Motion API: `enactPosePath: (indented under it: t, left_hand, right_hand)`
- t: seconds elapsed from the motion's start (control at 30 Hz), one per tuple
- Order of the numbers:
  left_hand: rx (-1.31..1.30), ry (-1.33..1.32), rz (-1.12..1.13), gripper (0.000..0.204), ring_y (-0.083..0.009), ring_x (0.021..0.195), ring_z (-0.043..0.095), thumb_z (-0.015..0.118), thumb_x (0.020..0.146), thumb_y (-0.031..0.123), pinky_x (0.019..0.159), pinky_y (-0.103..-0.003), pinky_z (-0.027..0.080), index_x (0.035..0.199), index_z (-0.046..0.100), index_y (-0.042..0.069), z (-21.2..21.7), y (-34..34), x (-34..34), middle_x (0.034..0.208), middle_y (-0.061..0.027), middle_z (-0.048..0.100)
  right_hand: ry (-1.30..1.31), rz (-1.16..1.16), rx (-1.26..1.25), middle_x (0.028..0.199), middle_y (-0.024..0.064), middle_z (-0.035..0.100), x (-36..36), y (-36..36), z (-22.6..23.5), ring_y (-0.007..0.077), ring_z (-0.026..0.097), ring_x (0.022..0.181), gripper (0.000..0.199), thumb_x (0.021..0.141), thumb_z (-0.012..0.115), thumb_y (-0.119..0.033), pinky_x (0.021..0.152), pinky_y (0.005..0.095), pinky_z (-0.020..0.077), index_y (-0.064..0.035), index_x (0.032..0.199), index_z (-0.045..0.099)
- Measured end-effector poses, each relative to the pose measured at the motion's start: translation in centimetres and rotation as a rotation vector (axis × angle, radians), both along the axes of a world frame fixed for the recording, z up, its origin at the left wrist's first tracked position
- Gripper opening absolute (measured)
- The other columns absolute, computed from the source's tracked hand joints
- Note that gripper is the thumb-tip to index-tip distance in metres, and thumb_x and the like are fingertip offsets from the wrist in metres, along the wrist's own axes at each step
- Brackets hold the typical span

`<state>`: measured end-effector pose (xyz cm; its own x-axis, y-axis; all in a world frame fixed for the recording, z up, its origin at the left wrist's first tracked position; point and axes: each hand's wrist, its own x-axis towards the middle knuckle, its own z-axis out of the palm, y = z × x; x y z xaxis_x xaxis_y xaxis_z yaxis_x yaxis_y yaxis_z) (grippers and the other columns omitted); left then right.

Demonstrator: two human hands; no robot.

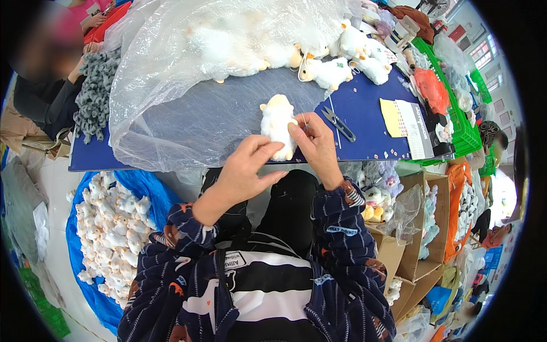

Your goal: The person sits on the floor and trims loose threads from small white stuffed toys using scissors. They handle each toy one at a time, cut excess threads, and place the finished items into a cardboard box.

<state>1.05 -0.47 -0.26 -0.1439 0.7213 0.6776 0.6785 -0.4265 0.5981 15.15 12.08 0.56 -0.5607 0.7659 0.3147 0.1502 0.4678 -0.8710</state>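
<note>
A small white plush sheep with a cream face and feet is held upright over the near edge of the blue table. My left hand grips its lower left side between fingers and thumb. From the other side my right hand pinches the plush, its thumb pressed on the belly. A thin white thread shows beside the right fingers. Thread snips lie on the table just right of my right hand.
A clear plastic bag with more white plush sheep covers the table's far left. A notepad lies at right near a green crate. Below left, a blue sack holds many small plush pieces. Cardboard boxes stand right; another person sits far left.
</note>
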Motion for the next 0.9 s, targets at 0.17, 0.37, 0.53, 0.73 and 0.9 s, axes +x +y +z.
enactPosePath:
  t: [0.17, 0.37, 0.53, 0.73, 0.9]
  left_hand:
    - [0.020, -0.012, 0.049, 0.022, -0.0253, 0.074, 0.061, 0.072, 0.076, 0.001, 0.063, -0.033, 0.051, 0.096, 0.063, 0.002, -1.2, 0.9, 0.4, 0.090, -0.0099, 0.057]
    - [-0.029, -0.142, -0.015, 0.016, -0.0213, 0.071, 0.062, 0.069, 0.078, -0.001, 0.061, -0.030, 0.051, 0.094, 0.063, 0.001, -1.1, 0.8, -0.2, 0.087, -0.0091, 0.060]
    - [-0.343, -0.911, -0.237, 0.015, -0.0157, 0.072, 0.063, 0.066, 0.081, -0.001, 0.062, -0.025, 0.051, 0.096, 0.064, 0.000, -0.4, 0.6, -1.1, 0.084, -0.0090, 0.062]
    - [-0.059, 0.136, 0.057, 0.040, -0.0286, 0.092, 0.062, 0.072, 0.073, 0.002, 0.074, -0.033, 0.054, 0.111, 0.061, 0.007, 1.8, -0.2, -1.7, 0.114, -0.0137, 0.057]
    - [0.005, -0.012, 0.077, 0.048, -0.0329, 0.100, 0.060, 0.075, 0.069, 0.003, 0.085, -0.034, 0.051, 0.113, 0.057, 0.008, -0.2, 0.9, -1.5, 0.126, -0.0146, 0.049]
  right_hand:
    - [0.102, -0.076, -0.085, 0.085, 0.0044, 0.058, 0.1, -0.8, -0.4, 0.0077, 0.044, 0.060, 0.024, 0.082, 0.070, -0.012, 0.052, 0.0235, 0.0387, -0.0031, 0.104, 0.062]
    - [-0.096, 0.027, 0.359, 0.092, 0.0103, 0.061, 2.3, -4.2, -0.4, 0.0200, 0.059, 0.064, 0.029, 0.078, 0.072, -0.007, 0.056, 0.0281, 0.0464, -0.0051, 0.104, 0.061]
    - [-0.092, 0.020, 0.175, 0.082, 0.0107, 0.061, 1.6, -3.3, -0.8, 0.0186, 0.058, 0.061, 0.019, 0.081, 0.071, -0.007, 0.055, 0.0275, 0.0459, -0.0021, 0.095, 0.060]
    - [-0.009, 0.083, -0.140, 0.072, 0.0016, 0.061, 1.5, -3.3, 0.7, 0.0046, 0.052, 0.060, 0.011, 0.083, 0.068, -0.006, 0.054, 0.0216, 0.0419, -0.0003, 0.089, 0.060]
    - [0.108, 0.128, -0.287, 0.077, -0.0026, 0.062, 0.4, -3.9, 2.3, 0.0005, 0.050, 0.064, 0.010, 0.083, 0.069, -0.004, 0.054, 0.0179, 0.0389, -0.0007, 0.090, 0.062]
